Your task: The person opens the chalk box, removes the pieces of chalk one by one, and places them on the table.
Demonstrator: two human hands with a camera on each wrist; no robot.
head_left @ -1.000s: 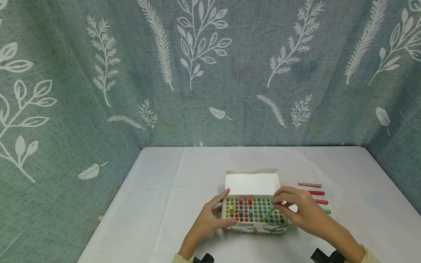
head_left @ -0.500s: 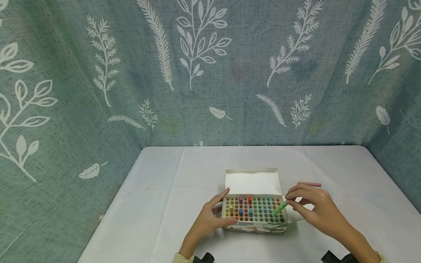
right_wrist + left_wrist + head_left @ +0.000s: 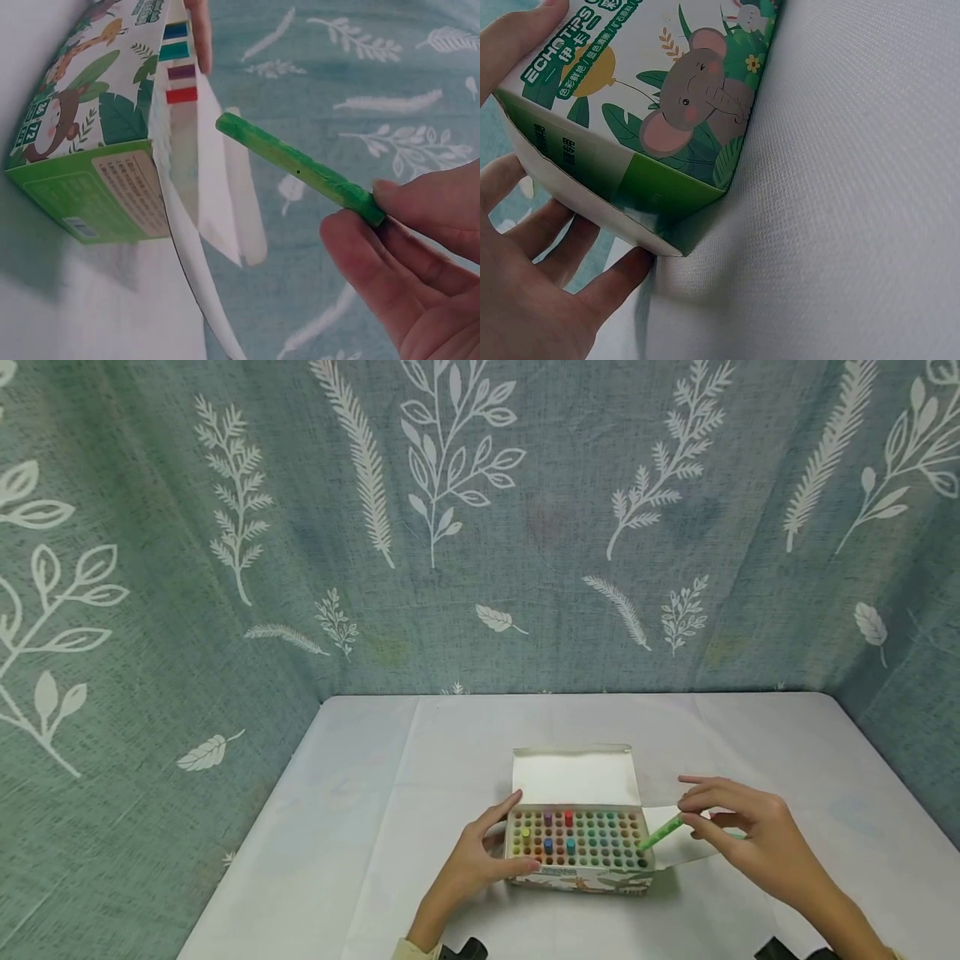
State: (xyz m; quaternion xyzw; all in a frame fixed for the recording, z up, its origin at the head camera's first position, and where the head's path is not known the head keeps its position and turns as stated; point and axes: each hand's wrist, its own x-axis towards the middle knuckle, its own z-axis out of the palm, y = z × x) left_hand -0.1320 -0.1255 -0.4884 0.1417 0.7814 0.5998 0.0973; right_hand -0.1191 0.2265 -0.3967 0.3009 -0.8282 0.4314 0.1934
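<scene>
A: Right hand (image 3: pixel 750 831), lower right of the head view; thumb and fingertips pinch one end of a green chalk stick (image 3: pixel 662 834); stick tilted, its free end pointing down-left toward the box's right edge, clear of the holes.

B: Wrist view agrees; green chalk stick (image 3: pixel 300 168) held at its right end, far end in the air just beside the open side flap (image 3: pixel 225 187).

A: Left hand (image 3: pixel 480 860), lower centre; thumb on the near face, fingers on the left end of the chalk box (image 3: pixel 577 852); grasping it, box standing on the counter (image 3: pixel 390 760).

B: Left wrist view shows fingers (image 3: pixel 592 292) under the box's lower corner, elephant print on the side; lid (image 3: pixel 574 777) stands upright behind the grid of holes.

A: Grid mostly filled with coloured ends; a few sticks stand taller at the left; one more green stick (image 3: pixel 731 835) partly visible behind the right hand, on the counter.
</scene>
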